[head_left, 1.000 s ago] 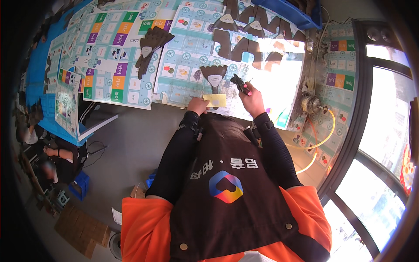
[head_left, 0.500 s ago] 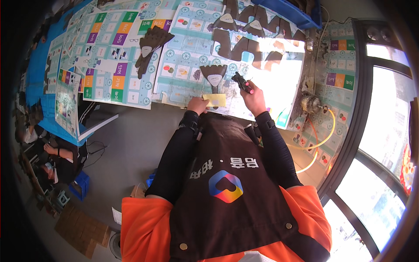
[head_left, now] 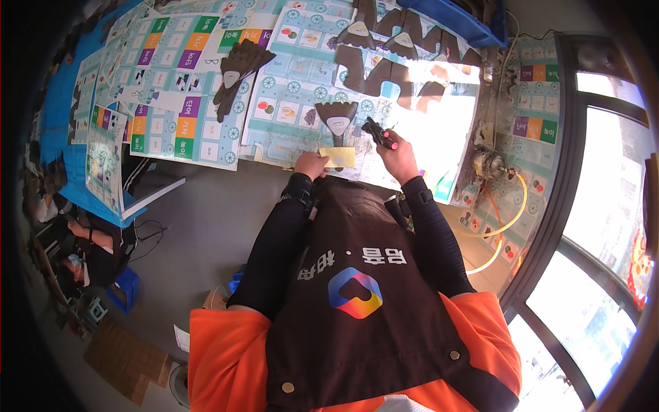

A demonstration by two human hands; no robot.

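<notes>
My left hand [head_left: 311, 165] pinches a small yellow sheet [head_left: 338, 157] at the near edge of the table. Just beyond the sheet lies a dark brown fan-shaped piece [head_left: 337, 118] with a scalloped far edge and a pale grey middle; the sheet meets or covers its narrow near end. To the right, my right hand [head_left: 398, 156] is closed around a small black hand tool [head_left: 377, 132], whose exact kind I cannot make out. The tool's tip points toward the fan-shaped piece, apart from it. Pink spots show at the fingers on the tool.
Printed sheets [head_left: 295, 69] cover the table. Several dark brown cut pieces [head_left: 384, 75] lie at the far right, below a blue bin [head_left: 456, 20]. A brown stack [head_left: 237, 75] rests to the left. A yellow hose [head_left: 524, 189] curls by the windows. Another person [head_left: 99, 240] sits far left.
My right hand and the black tool have shifted slightly left, toward the fan-shaped piece. My left hand and the yellow sheet stay in place.
</notes>
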